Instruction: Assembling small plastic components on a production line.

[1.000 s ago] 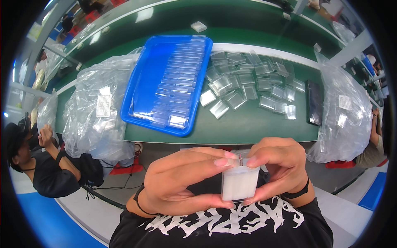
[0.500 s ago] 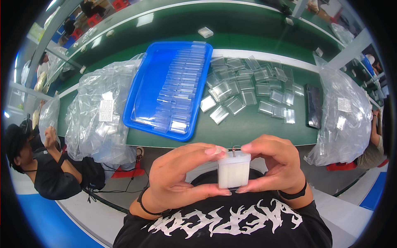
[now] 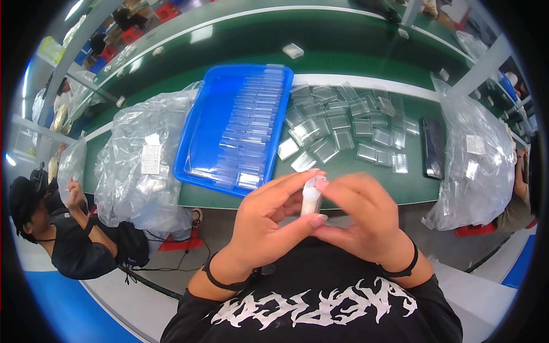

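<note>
A small box (image 3: 310, 204) of clear plastic with white contents and a translucent lid is held up in front of my chest, its narrow side facing me. My left hand (image 3: 260, 220) grips it between fingers and thumb. On its other side, my right hand (image 3: 366, 214) has a fingertip at the lid and its thumb low by the box; some of its fingers are blurred. Just beyond my hands, many loose clear plastic cases (image 3: 337, 123) lie scattered on the green table (image 3: 229, 199). A blue tray (image 3: 200, 123) holds overlapping rows of clear cases (image 3: 249, 128).
A large clear plastic bag (image 3: 128, 134) stands left of the tray, another bag (image 3: 486, 171) at the right. A black phone-like slab (image 3: 433, 148) lies by the right bag. Behind runs a green belt (image 3: 246, 43) carrying a white case (image 3: 293, 51). A person (image 3: 83, 237) sits at left.
The box has been turned from its broad face to its narrow side and raised slightly. My right hand has shifted left over its lid. The thin wire-like piece above the lid no longer shows.
</note>
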Action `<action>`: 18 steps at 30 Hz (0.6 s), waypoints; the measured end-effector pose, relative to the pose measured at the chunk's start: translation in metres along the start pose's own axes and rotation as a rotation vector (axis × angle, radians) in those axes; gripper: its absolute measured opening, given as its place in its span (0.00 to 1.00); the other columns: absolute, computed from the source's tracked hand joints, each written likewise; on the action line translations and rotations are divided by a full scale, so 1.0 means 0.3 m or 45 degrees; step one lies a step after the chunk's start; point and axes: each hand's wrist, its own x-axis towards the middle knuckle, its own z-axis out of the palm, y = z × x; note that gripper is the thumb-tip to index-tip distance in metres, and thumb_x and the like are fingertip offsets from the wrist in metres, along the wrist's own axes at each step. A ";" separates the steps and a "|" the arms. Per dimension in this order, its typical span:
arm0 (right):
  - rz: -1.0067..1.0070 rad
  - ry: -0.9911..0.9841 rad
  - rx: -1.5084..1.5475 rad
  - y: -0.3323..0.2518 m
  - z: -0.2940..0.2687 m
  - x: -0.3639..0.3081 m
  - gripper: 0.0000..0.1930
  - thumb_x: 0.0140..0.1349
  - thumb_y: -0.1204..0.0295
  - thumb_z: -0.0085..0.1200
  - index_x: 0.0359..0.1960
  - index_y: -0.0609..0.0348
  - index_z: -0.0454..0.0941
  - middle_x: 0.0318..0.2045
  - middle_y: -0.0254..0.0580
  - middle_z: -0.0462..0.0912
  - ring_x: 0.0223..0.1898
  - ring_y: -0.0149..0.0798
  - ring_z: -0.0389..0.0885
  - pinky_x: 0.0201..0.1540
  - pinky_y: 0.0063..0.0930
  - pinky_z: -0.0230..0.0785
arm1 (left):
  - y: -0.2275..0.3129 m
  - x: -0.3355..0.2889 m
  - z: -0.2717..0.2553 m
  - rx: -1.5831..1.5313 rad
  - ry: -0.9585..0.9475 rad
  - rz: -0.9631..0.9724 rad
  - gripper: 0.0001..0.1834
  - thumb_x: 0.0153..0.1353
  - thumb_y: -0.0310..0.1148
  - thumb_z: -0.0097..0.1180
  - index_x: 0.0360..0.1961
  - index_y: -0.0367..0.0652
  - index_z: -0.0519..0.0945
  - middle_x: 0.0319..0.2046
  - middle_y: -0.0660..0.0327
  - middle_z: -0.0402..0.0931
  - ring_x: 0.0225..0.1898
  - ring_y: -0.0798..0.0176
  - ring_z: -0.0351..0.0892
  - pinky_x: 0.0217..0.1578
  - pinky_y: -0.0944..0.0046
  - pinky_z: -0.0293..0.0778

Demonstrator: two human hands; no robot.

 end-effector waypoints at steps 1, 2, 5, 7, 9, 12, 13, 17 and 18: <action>0.030 0.049 0.029 0.007 -0.004 -0.001 0.35 0.41 0.74 0.79 0.56 0.56 0.81 0.43 0.40 0.80 0.36 0.40 0.81 0.36 0.31 0.76 | 0.010 -0.001 -0.001 0.002 -0.002 0.002 0.33 0.63 0.29 0.69 0.68 0.32 0.72 0.66 0.44 0.71 0.63 0.49 0.79 0.58 0.56 0.80; 0.028 0.052 0.028 0.014 -0.011 -0.004 0.35 0.41 0.74 0.79 0.56 0.56 0.81 0.43 0.40 0.80 0.36 0.40 0.81 0.36 0.31 0.76 | 0.028 -0.003 -0.001 -0.246 -0.030 -0.108 0.33 0.67 0.30 0.63 0.70 0.31 0.67 0.65 0.41 0.71 0.63 0.47 0.78 0.61 0.51 0.77; 0.128 0.054 0.120 0.019 -0.023 -0.022 0.35 0.41 0.74 0.80 0.55 0.57 0.81 0.46 0.42 0.77 0.40 0.39 0.80 0.38 0.29 0.76 | 0.020 -0.011 0.004 -0.578 -0.068 -0.206 0.32 0.72 0.33 0.54 0.73 0.31 0.60 0.64 0.38 0.71 0.64 0.41 0.77 0.63 0.45 0.75; 0.175 0.048 0.276 0.011 -0.018 -0.024 0.34 0.40 0.74 0.81 0.54 0.58 0.81 0.47 0.43 0.75 0.42 0.37 0.78 0.39 0.29 0.76 | 0.011 -0.014 0.006 -0.660 -0.085 -0.192 0.32 0.74 0.35 0.51 0.73 0.32 0.57 0.64 0.37 0.70 0.64 0.39 0.76 0.63 0.43 0.75; 0.162 0.036 0.256 0.013 -0.023 -0.021 0.33 0.41 0.73 0.81 0.53 0.59 0.82 0.47 0.42 0.75 0.41 0.37 0.78 0.38 0.28 0.76 | 0.005 -0.027 0.007 -0.662 -0.068 -0.159 0.29 0.75 0.35 0.49 0.71 0.34 0.57 0.65 0.35 0.68 0.65 0.38 0.75 0.64 0.42 0.74; 0.135 -0.004 0.214 0.006 -0.041 -0.017 0.31 0.42 0.72 0.80 0.52 0.59 0.82 0.45 0.42 0.75 0.40 0.37 0.78 0.36 0.27 0.76 | 0.016 -0.038 0.030 -0.606 -0.027 -0.066 0.31 0.72 0.31 0.58 0.70 0.35 0.59 0.66 0.40 0.68 0.66 0.44 0.74 0.64 0.49 0.74; 0.122 -0.030 0.192 0.003 -0.048 -0.016 0.30 0.42 0.72 0.80 0.51 0.59 0.83 0.44 0.42 0.76 0.39 0.36 0.78 0.35 0.27 0.75 | 0.016 -0.037 0.022 -0.605 -0.023 -0.067 0.31 0.72 0.31 0.58 0.70 0.35 0.59 0.66 0.40 0.68 0.66 0.44 0.74 0.64 0.49 0.74; 0.077 -0.076 0.240 0.001 -0.066 -0.016 0.30 0.43 0.71 0.79 0.51 0.59 0.83 0.40 0.40 0.78 0.37 0.34 0.77 0.32 0.25 0.73 | 0.029 -0.034 -0.052 0.303 -0.129 0.461 0.40 0.52 0.31 0.78 0.63 0.35 0.70 0.59 0.44 0.72 0.59 0.49 0.79 0.56 0.56 0.80; 0.098 -0.093 0.355 -0.004 -0.063 -0.015 0.30 0.43 0.71 0.79 0.51 0.59 0.83 0.38 0.39 0.79 0.35 0.34 0.77 0.31 0.24 0.72 | 0.031 -0.039 -0.061 0.449 -0.163 0.509 0.42 0.45 0.31 0.83 0.60 0.35 0.73 0.57 0.46 0.74 0.56 0.50 0.80 0.52 0.58 0.82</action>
